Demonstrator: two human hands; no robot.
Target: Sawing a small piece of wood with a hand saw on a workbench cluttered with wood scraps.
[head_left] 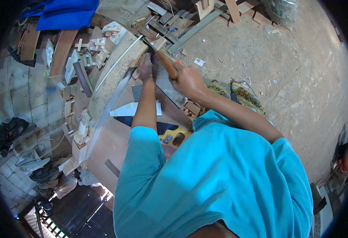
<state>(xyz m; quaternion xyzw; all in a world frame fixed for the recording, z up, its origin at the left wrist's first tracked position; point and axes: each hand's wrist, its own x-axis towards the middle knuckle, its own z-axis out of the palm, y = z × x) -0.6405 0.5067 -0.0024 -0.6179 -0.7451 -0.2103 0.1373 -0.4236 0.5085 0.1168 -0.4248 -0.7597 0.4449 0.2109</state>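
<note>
My right hand is closed round the thick wooden handle of a tool with a dark metal end. That end reaches over the far corner of the workbench, and its exact shape is hard to make out. My left hand is at the same corner, just left of the tool, with its fingers bent and partly hidden. What it grips is too dark to name. Below my left forearm lie a handsaw with a yellow handle and dark blue blade, and a white pointed board.
A long metal strip runs along the bench's left side. Beyond it are several small cut wooden pieces and a thin pale rod. Wood offcuts lie at the far end. On the right is a concrete floor with scattered scraps.
</note>
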